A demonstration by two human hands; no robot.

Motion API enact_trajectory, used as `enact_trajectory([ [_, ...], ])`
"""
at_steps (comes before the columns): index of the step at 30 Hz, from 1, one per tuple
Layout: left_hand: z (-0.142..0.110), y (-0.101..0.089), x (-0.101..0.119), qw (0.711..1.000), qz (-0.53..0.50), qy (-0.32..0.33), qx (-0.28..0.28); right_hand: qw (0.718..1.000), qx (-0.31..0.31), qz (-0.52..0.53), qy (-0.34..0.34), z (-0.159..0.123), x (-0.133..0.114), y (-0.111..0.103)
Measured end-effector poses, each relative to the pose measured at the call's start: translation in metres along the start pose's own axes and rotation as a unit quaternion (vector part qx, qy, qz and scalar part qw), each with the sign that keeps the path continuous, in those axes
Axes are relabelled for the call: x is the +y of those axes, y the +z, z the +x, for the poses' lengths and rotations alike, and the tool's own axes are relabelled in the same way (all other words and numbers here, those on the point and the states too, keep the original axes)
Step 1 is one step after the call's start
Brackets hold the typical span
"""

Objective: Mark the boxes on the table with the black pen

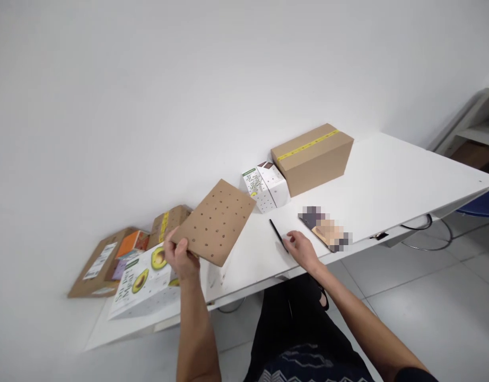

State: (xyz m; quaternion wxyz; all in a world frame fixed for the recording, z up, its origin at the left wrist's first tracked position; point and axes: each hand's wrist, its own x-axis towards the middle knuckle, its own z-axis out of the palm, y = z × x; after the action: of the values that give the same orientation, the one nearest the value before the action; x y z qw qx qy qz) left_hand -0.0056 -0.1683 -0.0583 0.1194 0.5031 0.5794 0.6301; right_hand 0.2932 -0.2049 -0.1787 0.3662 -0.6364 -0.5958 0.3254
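My left hand (182, 257) is closed on the lower left corner of a flat brown cardboard piece (216, 223) printed with small dark marks. It is raised and tilted above the table. Below it, a black pen (277, 232) lies on the white tabletop. My right hand (303, 251) rests low over the table edge, fingers partly curled and apart, with its fingertips beside the pen's lower end. Whether they touch the pen I cannot tell. Just right of that hand lies a flat booklet-like item (320, 228), its face blurred by pixels.
Against the wall stand a large brown box (320, 164) with yellow tape and a small white dotted box (265, 187). On the left are a white avocado box (145, 286), an orange box (132, 245) and brown cartons (105, 268). A cable (435, 233) hangs under the table (407, 180).
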Motion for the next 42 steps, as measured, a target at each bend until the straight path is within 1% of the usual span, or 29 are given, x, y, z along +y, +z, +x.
enact_trajectory([
  [2,-0.011,0.0,-0.008,0.997,-0.069,-0.043,0.007,0.993,-0.042,-0.108,0.006,0.01,-0.012,0.004],
  [4,-0.02,0.003,-0.011,0.99,-0.112,-0.081,-0.011,0.975,-0.093,-0.199,0.021,0.019,-0.025,0.009],
  [7,-0.032,0.008,-0.01,0.982,-0.143,-0.115,-0.034,0.956,-0.138,-0.255,0.04,0.03,-0.037,0.016],
  [9,-0.038,0.01,-0.008,0.977,-0.161,-0.136,-0.042,0.954,-0.142,-0.259,0.045,0.034,-0.038,0.015],
  [11,-0.042,0.011,-0.007,0.966,-0.192,-0.168,-0.049,0.954,-0.141,-0.26,0.051,0.036,-0.034,0.009],
  [16,-0.049,0.009,-0.009,0.919,-0.266,-0.288,-0.048,0.963,-0.13,-0.229,0.058,0.032,-0.018,-0.021],
  [18,-0.052,0.008,-0.012,0.901,-0.285,-0.325,-0.046,0.978,-0.107,-0.17,0.057,0.027,-0.012,-0.033],
  [20,-0.054,0.007,-0.015,0.89,-0.301,-0.338,-0.045,0.993,-0.065,-0.073,0.059,0.02,-0.007,-0.042],
  [21,-0.055,0.006,-0.017,0.888,-0.309,-0.336,-0.047,0.997,-0.042,-0.019,0.061,0.016,-0.006,-0.045],
  [23,-0.055,0.006,-0.021,0.891,-0.318,-0.318,-0.058,0.993,-0.012,0.09,0.07,0.01,-0.007,-0.048],
  [26,-0.055,0.004,-0.027,0.911,-0.309,-0.262,-0.081,0.968,-0.001,0.234,0.09,0.002,-0.016,-0.048],
  [28,-0.055,0.003,-0.031,0.922,-0.299,-0.227,-0.092,0.955,0.016,0.277,0.099,-0.001,-0.025,-0.045],
  [31,-0.055,0.0,-0.039,0.935,-0.28,-0.189,-0.107,0.958,0.054,0.265,0.097,-0.003,-0.037,-0.037],
  [33,-0.055,-0.003,-0.043,0.947,-0.252,-0.154,-0.124,0.963,0.054,0.248,0.089,-0.005,-0.041,-0.031],
  [36,-0.054,-0.009,-0.045,0.968,-0.193,-0.051,-0.155,0.971,0.038,0.232,0.053,-0.009,-0.041,-0.022],
  [38,-0.052,-0.015,-0.045,0.97,-0.157,0.013,-0.187,0.972,0.037,0.229,0.027,-0.015,-0.038,-0.017],
  [39,-0.052,-0.018,-0.045,0.967,-0.145,0.028,-0.207,0.972,0.04,0.231,0.02,-0.019,-0.035,-0.016],
  [40,-0.052,-0.021,-0.045,0.964,-0.136,0.03,-0.228,0.971,0.042,0.236,0.017,-0.023,-0.033,-0.014],
  [42,-0.054,-0.026,-0.046,0.957,-0.126,0.009,-0.262,0.968,0.047,0.246,0.019,-0.034,-0.027,-0.01],
])
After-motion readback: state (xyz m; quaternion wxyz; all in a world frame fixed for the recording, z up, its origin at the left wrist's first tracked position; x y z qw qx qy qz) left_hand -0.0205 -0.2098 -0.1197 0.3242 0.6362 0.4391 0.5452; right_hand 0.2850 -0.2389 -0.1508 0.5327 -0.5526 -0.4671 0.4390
